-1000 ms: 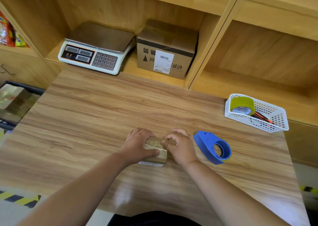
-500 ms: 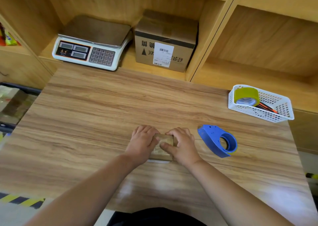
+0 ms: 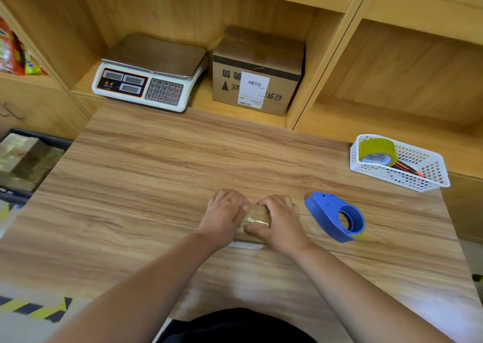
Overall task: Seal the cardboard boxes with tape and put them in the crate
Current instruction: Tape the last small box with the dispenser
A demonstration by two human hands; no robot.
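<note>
A small taped cardboard box [image 3: 256, 218] rests on the wooden table [image 3: 156, 185], mostly covered by my hands. My left hand [image 3: 224, 216] clasps its left side, fingers over the top. My right hand [image 3: 281, 219] grips its right side, with the thumb pressed along the near edge. A white label sticks out from under the box. A blue tape dispenser [image 3: 335, 216] lies on the table just right of my right hand. At the far left, below table level, a dark crate [image 3: 49, 142] holds several taped boxes.
A white basket [image 3: 431, 172] at the table's back right holds a yellow-green tape roll [image 3: 377, 150] and pens. On the shelf behind stand a weighing scale [image 3: 149, 78] and a large cardboard box [image 3: 257, 73]. Snack packets [image 3: 13, 52] sit on the left shelf.
My hands have closed in over the small box, covering more of its top; my right thumb now presses along its near edge. The dispenser has stayed put.
</note>
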